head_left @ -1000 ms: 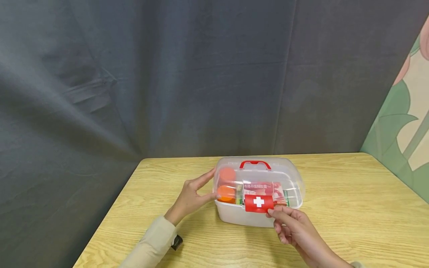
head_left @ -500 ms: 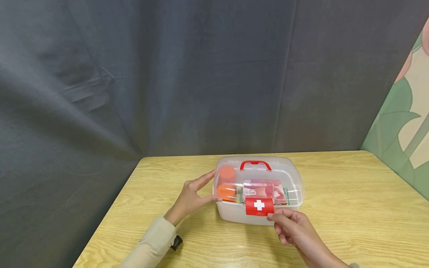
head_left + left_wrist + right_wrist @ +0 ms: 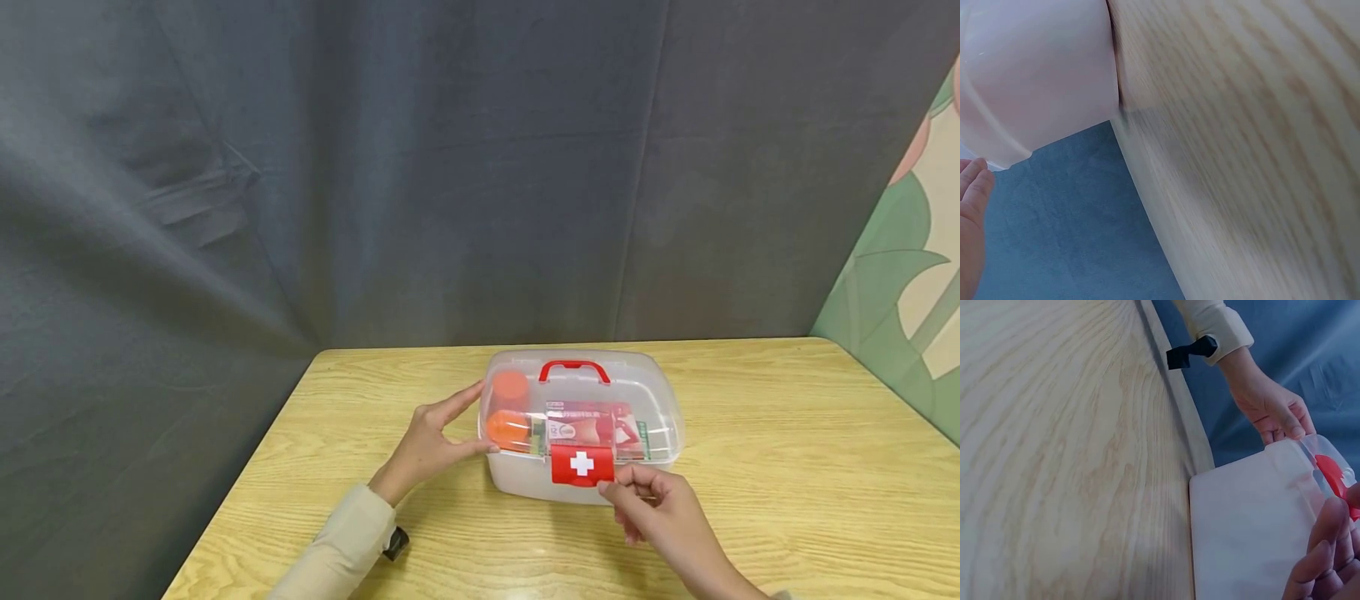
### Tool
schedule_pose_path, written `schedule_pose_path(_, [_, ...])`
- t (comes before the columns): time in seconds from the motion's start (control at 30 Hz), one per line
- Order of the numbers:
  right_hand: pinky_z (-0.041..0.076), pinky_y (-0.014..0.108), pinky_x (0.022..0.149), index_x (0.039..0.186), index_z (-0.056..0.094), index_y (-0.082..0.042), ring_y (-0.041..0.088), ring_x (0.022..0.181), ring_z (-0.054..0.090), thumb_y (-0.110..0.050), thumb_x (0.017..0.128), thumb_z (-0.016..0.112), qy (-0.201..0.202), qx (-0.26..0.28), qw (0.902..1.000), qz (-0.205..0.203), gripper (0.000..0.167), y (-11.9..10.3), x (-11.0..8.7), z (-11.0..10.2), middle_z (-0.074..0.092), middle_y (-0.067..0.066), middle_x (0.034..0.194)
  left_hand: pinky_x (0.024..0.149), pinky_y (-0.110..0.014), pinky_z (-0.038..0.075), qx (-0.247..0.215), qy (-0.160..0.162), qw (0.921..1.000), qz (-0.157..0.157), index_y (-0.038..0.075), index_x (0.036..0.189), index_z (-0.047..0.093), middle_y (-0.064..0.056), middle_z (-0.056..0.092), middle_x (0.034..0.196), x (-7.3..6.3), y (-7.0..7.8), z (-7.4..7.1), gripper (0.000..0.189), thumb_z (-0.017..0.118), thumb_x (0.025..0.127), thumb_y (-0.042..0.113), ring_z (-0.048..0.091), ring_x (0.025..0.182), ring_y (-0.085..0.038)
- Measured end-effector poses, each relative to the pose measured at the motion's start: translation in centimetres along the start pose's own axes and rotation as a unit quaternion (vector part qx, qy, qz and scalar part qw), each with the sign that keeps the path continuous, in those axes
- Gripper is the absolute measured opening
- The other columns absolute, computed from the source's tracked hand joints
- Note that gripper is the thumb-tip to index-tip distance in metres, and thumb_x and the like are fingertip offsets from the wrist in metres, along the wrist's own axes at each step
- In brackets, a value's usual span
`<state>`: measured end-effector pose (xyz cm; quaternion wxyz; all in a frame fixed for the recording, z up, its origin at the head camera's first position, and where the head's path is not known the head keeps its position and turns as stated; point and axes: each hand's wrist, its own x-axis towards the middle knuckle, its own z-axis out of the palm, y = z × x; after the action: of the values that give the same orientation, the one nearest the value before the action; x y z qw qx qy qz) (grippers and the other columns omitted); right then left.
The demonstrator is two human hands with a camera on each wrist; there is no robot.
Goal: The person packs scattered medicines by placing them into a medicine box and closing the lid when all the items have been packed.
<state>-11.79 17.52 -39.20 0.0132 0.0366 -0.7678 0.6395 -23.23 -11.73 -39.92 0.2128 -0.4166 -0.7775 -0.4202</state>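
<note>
A first-aid box [image 3: 517, 477] with a clear domed lid [image 3: 645, 392] and a whitish base stands on the table, its lid down. Through the lid I see orange round-capped containers [image 3: 510, 427] and a pink medicine carton [image 3: 581, 423]. My left hand [image 3: 431, 442] rests against the box's left end, thumb at the front corner and fingers extended along the side. At the front, my right hand [image 3: 660, 508] pinches the lower right corner of the red latch [image 3: 582, 465], marked with a white cross. In the right wrist view, its curled fingers [image 3: 1329, 550] partly hide the latch.
The wooden table [image 3: 360, 392] ends at a dark curtain [image 3: 465, 167] behind the box. A patterned panel [image 3: 900, 292] stands at the right. The lid's red handle [image 3: 574, 367] lies on top. A black strap piece [image 3: 396, 543] hangs by the left sleeve.
The red latch has tilted down over the box front, and my right hand has moved slightly down with it. The lid's front edge looks slightly lower. The left hand keeps its place.
</note>
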Motion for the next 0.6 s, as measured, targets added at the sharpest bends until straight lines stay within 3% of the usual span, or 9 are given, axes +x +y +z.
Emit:
schedule_pose_path(0.2, [0.048,0.028,0.045,0.085,0.063,0.005,0.016,0.047,0.05,-0.008,0.089,0.068,-0.002,-0.02,0.9997,-0.012,0.015,0.36,0.1,0.03,0.052,0.006,0.059,0.098,-0.033,0.044,0.026,-0.007,0.9996,0.001,0.002,0.138,0.052,-0.011,0.055,0.134,0.04,0.25,-0.11,0.08,0.089,0.069,0.018,0.053,0.122,-0.023])
schedule_pose_path(0.6, [0.046,0.027,0.044,0.083,0.064,0.004,0.016,0.046,0.049,-0.01,0.089,0.07,-0.002,-0.031,0.9994,-0.018,0.016,0.9,0.41,0.12,0.053,0.007,0.058,0.095,-0.036,0.047,0.067,-0.017,0.9971,0.031,-0.001,0.139,0.048,-0.016,0.056,0.133,-0.05,0.3,-0.06,0.086,0.09,0.067,0.021,0.057,0.118,-0.027])
